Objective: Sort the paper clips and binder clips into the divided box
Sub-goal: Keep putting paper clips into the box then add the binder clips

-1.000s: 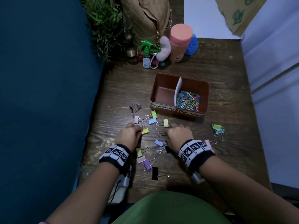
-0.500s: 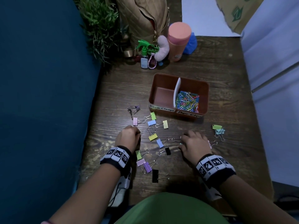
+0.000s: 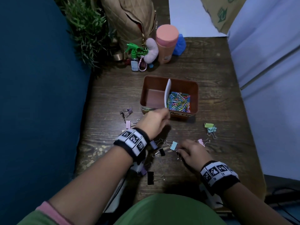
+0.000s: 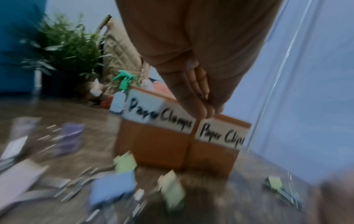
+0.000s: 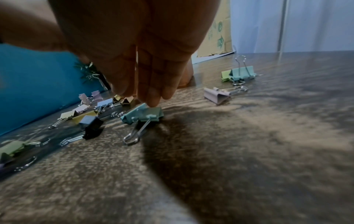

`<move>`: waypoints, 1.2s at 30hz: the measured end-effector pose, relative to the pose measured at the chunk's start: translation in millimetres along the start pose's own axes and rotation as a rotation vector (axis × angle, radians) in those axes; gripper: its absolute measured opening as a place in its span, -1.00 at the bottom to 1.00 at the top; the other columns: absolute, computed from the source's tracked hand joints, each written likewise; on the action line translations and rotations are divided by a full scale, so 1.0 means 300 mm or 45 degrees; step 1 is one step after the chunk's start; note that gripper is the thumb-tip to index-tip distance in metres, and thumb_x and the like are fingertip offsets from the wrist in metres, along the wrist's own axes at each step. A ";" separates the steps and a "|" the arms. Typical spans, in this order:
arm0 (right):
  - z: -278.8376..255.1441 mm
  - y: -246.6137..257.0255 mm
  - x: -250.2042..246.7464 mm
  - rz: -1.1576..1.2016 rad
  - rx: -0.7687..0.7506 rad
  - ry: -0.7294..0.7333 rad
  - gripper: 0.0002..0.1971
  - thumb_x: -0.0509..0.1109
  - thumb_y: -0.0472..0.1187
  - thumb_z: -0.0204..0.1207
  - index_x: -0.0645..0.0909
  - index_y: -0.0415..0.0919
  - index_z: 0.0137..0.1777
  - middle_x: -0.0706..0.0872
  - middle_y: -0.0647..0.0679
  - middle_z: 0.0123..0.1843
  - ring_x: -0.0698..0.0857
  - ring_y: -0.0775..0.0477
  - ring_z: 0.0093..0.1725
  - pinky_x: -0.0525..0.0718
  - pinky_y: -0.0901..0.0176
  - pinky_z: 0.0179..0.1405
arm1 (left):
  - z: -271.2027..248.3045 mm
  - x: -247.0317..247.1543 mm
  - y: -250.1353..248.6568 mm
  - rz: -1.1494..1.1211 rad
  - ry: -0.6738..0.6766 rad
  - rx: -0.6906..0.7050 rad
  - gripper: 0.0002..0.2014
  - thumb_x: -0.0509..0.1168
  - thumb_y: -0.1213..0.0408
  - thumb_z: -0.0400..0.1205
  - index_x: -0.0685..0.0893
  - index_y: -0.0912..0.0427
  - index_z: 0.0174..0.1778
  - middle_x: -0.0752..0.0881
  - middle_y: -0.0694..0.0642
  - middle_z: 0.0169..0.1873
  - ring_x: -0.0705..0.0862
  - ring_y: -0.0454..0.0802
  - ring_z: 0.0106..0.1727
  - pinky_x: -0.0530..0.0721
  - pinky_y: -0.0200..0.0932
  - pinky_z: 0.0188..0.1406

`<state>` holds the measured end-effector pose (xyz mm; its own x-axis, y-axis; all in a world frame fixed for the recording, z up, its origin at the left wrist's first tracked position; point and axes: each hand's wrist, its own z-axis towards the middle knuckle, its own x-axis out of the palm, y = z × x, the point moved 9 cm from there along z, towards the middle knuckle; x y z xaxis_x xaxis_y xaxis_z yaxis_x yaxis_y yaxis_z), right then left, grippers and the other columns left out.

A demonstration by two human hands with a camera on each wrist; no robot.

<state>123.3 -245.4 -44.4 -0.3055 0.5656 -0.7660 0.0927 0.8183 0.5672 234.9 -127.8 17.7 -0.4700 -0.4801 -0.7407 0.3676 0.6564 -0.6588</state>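
Left hand (image 3: 155,121) at the divided box (image 3: 195,88) near rim, fingers straight and bunched, hold unclear; right hand (image 3: 193,151) fingertips touching a teal binder clip (image 5: 142,114) near-right; paper clips (image 3: 178,101) in right compartment

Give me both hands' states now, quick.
Left hand: over the divided box front, grip cannot be told.
Right hand: open, fingertips touching a teal binder clip.

Handwritten in black on two white labels on the front wall of the brown divided box (image 4: 162,145): "Paper Clamps" on the left label (image 4: 159,116), "Paper Clips" on the right label (image 4: 220,136); green printed marks on the cardboard (image 5: 220,34), not readable.
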 end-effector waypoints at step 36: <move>0.036 0.030 0.118 -0.256 -0.021 0.252 -0.29 0.37 -0.45 0.35 0.36 0.08 0.47 0.41 -0.17 0.38 0.46 -0.25 0.30 0.51 -0.06 0.30 | -0.494 0.229 0.366 0.096 0.246 -0.527 -0.45 0.50 0.16 0.39 0.53 -0.12 0.31 0.43 -0.01 0.13 0.59 -0.01 0.07 0.67 -0.04 0.11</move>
<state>123.6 -216.8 -69.8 -0.4955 0.3595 -0.7907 -0.0032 0.9096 0.4156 124.1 -2.5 -86.1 -0.6096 -0.3304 -0.7206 0.0738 0.8814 -0.4666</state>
